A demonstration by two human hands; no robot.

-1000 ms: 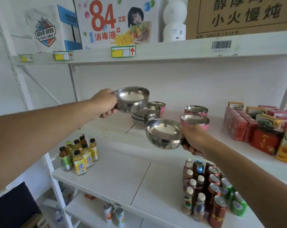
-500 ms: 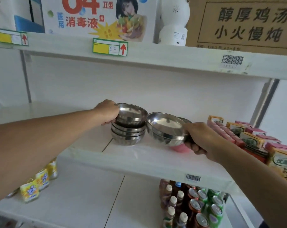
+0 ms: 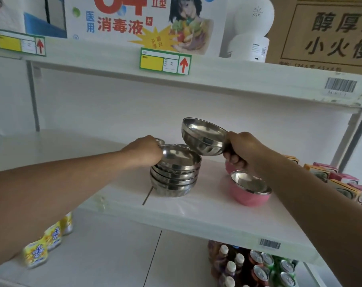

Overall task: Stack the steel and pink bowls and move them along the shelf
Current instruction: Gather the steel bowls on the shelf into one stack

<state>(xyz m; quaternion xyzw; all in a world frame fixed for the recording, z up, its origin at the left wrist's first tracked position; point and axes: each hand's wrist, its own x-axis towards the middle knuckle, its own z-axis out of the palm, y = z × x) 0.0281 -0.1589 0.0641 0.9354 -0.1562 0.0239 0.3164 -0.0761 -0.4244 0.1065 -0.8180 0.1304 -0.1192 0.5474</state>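
Across the top of the frame the upper shelf (image 3: 238, 77) carries a carton (image 3: 134, 21) printed "消毒液", a brown box (image 3: 331, 34) reading "小火慢", and price tags with red arrows. At mid-frame on the middle shelf (image 3: 196, 210) stands a stack of steel bowls (image 3: 174, 177), the left hand (image 3: 145, 152) closed on its top rim, beside an empty pink bowl (image 3: 248, 193). Right of centre, the right hand (image 3: 244, 150) grips one empty steel bowl (image 3: 203, 137), tilted, above the stack.
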